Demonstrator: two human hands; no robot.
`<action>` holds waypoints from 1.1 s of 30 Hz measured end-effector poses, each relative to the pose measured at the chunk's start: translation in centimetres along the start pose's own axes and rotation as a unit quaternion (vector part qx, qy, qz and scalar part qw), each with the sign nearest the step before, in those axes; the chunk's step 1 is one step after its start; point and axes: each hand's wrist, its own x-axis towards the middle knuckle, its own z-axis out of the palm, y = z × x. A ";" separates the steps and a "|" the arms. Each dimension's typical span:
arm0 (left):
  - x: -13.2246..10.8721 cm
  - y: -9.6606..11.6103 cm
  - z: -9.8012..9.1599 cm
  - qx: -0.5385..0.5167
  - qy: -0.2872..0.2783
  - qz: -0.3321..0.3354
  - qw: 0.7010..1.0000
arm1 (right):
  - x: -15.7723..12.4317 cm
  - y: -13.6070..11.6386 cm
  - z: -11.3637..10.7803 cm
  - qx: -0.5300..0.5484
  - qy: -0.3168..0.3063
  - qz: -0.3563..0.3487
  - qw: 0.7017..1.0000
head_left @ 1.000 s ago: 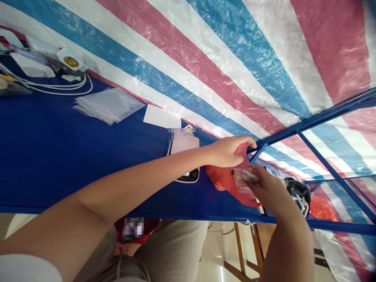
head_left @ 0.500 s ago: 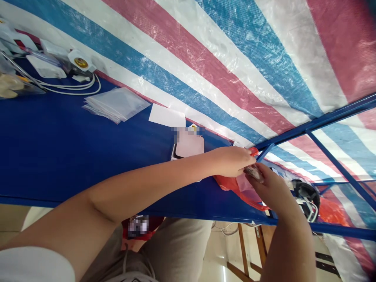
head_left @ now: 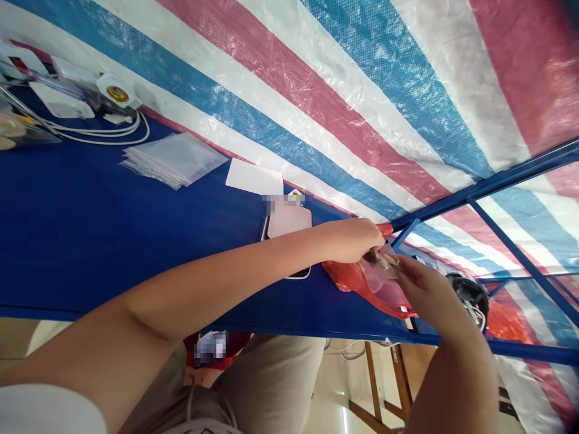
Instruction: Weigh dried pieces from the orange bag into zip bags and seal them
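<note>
My left hand (head_left: 353, 240) reaches across the blue table (head_left: 90, 241) and pinches the top of a small clear plastic pouch (head_left: 379, 271) with dark bits at its mouth. My right hand (head_left: 423, 288) holds the same pouch from the other side, fingers closed on it. Under both hands lies a crumpled red plastic bag (head_left: 357, 282) at the table's right end. A small scale (head_left: 289, 226) with a white sheet on it sits just left of my left hand, partly hidden by my forearm.
A stack of clear zip bags (head_left: 174, 160) and a white card (head_left: 253, 176) lie further left. White cables (head_left: 99, 129) and small devices crowd the far left corner. A striped tarp (head_left: 362, 90) hangs behind. Blue frame bars (head_left: 488, 187) rise at right; a round black-and-white object (head_left: 470, 295) sits beyond them.
My left hand has let go of the red bag's raised edge and come down onto the pouch. The pouch now lies lower, held between both hands over the bag.
</note>
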 end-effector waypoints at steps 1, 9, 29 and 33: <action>0.0 0.0 0.0 -0.003 -0.002 -0.004 1.000 | 0.1 -0.4 0.1 0.006 -0.006 0.014 1.000; 0.2 -0.4 0.7 -0.012 0.007 -0.002 1.000 | 0.7 -1.3 1.2 0.013 0.044 0.064 0.997; -0.1 -0.1 2.4 -0.035 0.207 0.018 0.978 | 1.1 -2.5 0.8 0.049 0.109 -0.017 0.993; 0.0 -0.2 2.5 -0.044 0.140 0.027 0.989 | -1.1 -4.5 1.4 -0.001 0.161 0.018 0.987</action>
